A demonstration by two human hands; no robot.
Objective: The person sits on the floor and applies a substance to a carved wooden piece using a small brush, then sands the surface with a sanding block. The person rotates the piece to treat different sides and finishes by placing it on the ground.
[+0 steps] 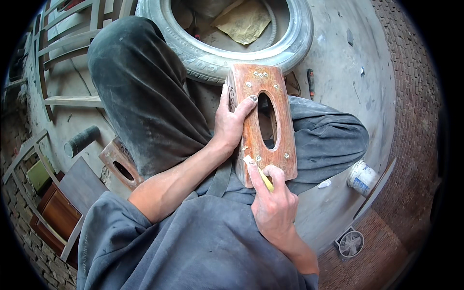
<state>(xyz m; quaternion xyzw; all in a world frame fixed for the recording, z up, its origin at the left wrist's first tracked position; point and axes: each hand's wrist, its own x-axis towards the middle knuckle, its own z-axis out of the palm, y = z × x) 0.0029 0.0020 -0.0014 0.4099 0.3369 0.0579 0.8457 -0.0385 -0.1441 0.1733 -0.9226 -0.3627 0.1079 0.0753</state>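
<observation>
A reddish-brown wooden tissue box [252, 133] with an oval opening and small pale inlaid flowers leans across my lap, its long side pointing away from me. My left hand [229, 120] grips its left edge, the thumb lying on the top face beside the opening. At the near end my right hand [274, 205] pinches a folded piece of yellow sandpaper [267, 181] against the top face, close to the near left corner. Pale dust coats the fingers of both hands.
A dusty tyre [217, 63] lies ahead, with a yellow sheet [244, 21] inside it. Right of it are a screwdriver [311, 83] and a white tub [362, 178]. To the left stand a second tissue box [121, 163], a dark cylinder [81, 141] and wooden frames [72, 101].
</observation>
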